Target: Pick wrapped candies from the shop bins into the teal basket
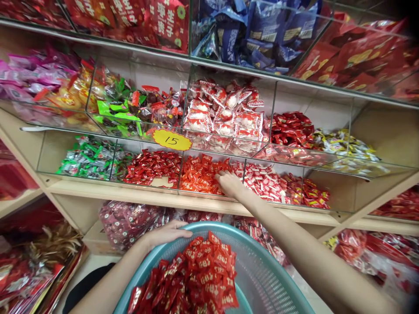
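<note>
My left hand [166, 235] is closed over the far rim of a teal plastic basket [262, 257], its thumb lying on the inner side. A pile of red wrapped candies [199, 274] fills the basket's left and middle part. My right hand [231, 184] reaches across the basket into a lower shelf bin of orange-red wrapped candies [201, 174]. Its fingers are curled at the bin's right side, touching the candies; whatever lies under them is hidden. Darker red candies [152, 168] fill the bin to the left, and white-and-red candies [263, 181] the one to the right.
Clear dividers separate the shelf bins. A yellow price tag [172, 140] marked 15 hangs on the upper ledge, below white-and-red packets [225, 113]. Blue bags [268, 26] stand higher up. Below the wooden ledge [131, 196] lie plastic-wrapped bags [127, 222].
</note>
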`<state>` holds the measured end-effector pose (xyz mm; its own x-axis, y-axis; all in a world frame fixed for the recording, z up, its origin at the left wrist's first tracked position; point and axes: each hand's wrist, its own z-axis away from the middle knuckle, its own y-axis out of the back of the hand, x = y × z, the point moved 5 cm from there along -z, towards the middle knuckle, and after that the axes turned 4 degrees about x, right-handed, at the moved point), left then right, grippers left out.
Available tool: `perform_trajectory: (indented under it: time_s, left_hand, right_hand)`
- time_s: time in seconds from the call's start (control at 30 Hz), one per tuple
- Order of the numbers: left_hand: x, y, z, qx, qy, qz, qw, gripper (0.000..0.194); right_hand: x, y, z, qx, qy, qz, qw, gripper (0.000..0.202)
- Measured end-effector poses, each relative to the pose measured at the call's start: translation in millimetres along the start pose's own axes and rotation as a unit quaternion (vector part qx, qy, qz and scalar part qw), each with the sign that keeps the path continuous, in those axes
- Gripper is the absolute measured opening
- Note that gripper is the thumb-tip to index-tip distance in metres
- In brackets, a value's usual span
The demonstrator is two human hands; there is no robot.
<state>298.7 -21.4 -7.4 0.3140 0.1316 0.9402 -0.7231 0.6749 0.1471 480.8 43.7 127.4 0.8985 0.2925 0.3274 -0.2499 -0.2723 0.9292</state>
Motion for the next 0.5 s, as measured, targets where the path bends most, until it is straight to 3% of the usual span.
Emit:
perform_trajectory:
  time_s: [0.2,0.5]
  left_hand:
    - [0.5,0.6,-1.7,-0.002,-0.011,-0.027,1.0,0.041]
    - [0.1,0.9,-1.2,0.003,-0.004,-0.029,1.0,0.038]
  right_hand:
    - [8.3,-15.3,-6.9,-0.029,-0.029,-0.019,0.999,0.027]
    - [8.8,-15.2,-9.5,-0.021,-0.051,-0.021,0.998,0.024]
